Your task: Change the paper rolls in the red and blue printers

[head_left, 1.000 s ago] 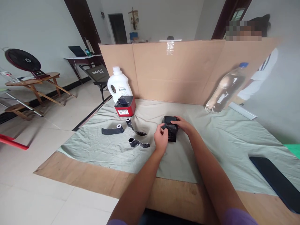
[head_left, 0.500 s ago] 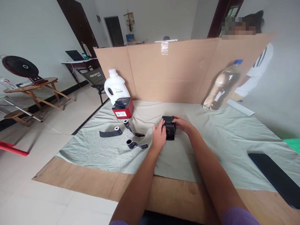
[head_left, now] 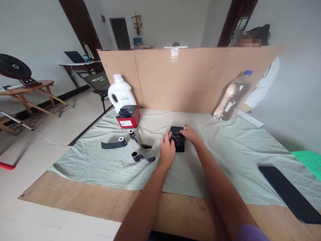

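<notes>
A small black device rests on the pale green cloth in front of me. My left hand grips its left side, fingers bent along the edge. At its upper right corner, my right hand holds on with thumb and fingertips; some of those fingers are hidden. Left of the hands lie three partly unrolled black rolls: one at the far left, one higher up and one nearer me.
A red and black box stands before a white jug. A cardboard panel spans the back, with a clear bottle leaning against it. A dark phone lies at right. A person's head shows behind the panel.
The view has shifted slightly. The device now lies flatter, and my right hand has moved onto its upper right corner. My left hand remains at its left side.
</notes>
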{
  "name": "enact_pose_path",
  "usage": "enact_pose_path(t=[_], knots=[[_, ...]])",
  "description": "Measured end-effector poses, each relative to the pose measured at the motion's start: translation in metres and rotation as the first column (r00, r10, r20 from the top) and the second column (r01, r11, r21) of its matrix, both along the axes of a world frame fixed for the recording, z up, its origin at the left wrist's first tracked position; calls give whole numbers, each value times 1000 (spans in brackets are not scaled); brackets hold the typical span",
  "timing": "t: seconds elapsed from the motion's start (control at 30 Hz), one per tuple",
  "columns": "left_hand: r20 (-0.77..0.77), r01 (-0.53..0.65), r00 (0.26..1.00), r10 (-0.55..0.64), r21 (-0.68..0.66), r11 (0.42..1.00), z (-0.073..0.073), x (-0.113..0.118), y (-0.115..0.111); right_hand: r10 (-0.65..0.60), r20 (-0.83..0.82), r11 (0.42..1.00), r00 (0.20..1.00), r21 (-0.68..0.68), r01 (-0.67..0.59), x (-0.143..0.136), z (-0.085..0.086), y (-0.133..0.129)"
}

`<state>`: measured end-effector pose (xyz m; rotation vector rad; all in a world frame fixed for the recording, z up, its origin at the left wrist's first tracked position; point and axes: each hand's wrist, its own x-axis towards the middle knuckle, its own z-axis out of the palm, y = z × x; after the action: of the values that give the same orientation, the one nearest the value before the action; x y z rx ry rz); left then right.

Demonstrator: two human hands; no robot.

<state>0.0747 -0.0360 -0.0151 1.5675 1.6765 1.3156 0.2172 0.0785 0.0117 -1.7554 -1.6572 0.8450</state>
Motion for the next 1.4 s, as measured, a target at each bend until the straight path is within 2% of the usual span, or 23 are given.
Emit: enact_pose_path(t=[0.1,0.2,0.37,0.47,0.57,0.67,0.77,0.9,1.0,1.13,1.4], knots=[[67,-21,997,23,-26,999,-6,-2,5,11,64,1000,998,-14,-10,-8,8,-7],[148,-35,988,41,-39,999,-9,-2,8,32,207,999,978,6,-34,-23,17,-24],[215,-88,971,100,-65,994,-14,0,0,11,399,999,917,34,-27,-54,26,-55],[218,-125,966,138,-74,989,-15,1,-4,-5,438,1000,899,26,-8,-65,29,-62],[185,-114,975,127,-81,990,-15,2,-4,12,405,1000,914,3,-14,-55,32,-61],[119,-90,987,104,-115,989,-12,3,-3,9,330,1000,944,22,-18,-14,33,-52],[51,-83,994,92,-152,985,-8,5,-2,-91,330,991,940,125,52,58,31,-39],[-59,-40,998,29,-209,977,-4,6,-3,-286,381,944,879,270,190,166,30,-18],[-112,-28,994,3,-226,974,-2,7,-2,-386,405,916,829,273,293,222,30,-4],[-144,-33,990,0,-224,974,-1,6,-1,-404,439,915,802,194,354,254,27,12],[-100,-25,995,6,-190,982,0,5,-2,-416,412,904,811,92,417,260,15,29]])
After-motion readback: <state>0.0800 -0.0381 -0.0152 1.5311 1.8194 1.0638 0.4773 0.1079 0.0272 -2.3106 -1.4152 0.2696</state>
